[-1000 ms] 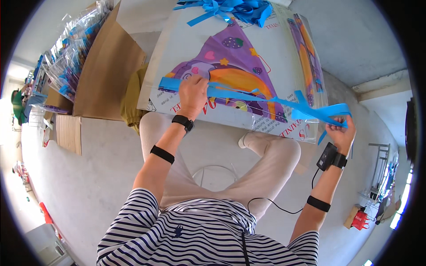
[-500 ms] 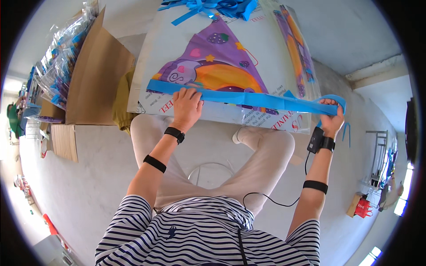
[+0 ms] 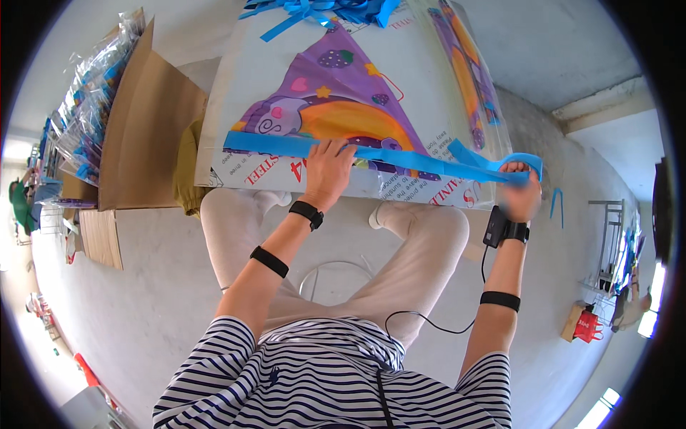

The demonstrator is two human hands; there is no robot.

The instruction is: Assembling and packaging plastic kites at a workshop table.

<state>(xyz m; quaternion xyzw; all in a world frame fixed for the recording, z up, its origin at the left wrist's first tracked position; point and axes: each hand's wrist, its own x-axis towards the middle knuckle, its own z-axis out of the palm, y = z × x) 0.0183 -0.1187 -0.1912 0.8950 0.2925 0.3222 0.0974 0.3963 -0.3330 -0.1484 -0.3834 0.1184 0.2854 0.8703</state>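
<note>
A purple triangular sheet (image 3: 334, 84), printed with fruit, stars and an orange arc, lies on a white lettered board (image 3: 241, 79) in front of me. Along its near edge runs a long blue fabric strip (image 3: 268, 144). My left hand (image 3: 329, 171) rests on that strip near its middle, fingers laid flat over it and over the sheet's near edge. Past the board's right side, my right hand (image 3: 520, 191) is closed round the strip's other end, which loops above the fingers. Part of this hand is blurred.
A heap of blue strips (image 3: 343, 11) lies at the board's far edge. Along its right side is a folded printed piece in clear plastic (image 3: 461, 64). An open cardboard box (image 3: 146, 129) and several clear-wrapped packets (image 3: 93, 100) stand left. A cable (image 3: 429, 314) hangs from my right wrist.
My left hand has slid right along the blue strip. The right hand still grips the strip's end, now a little lower relative to the board. The whole view has shifted slightly.
</note>
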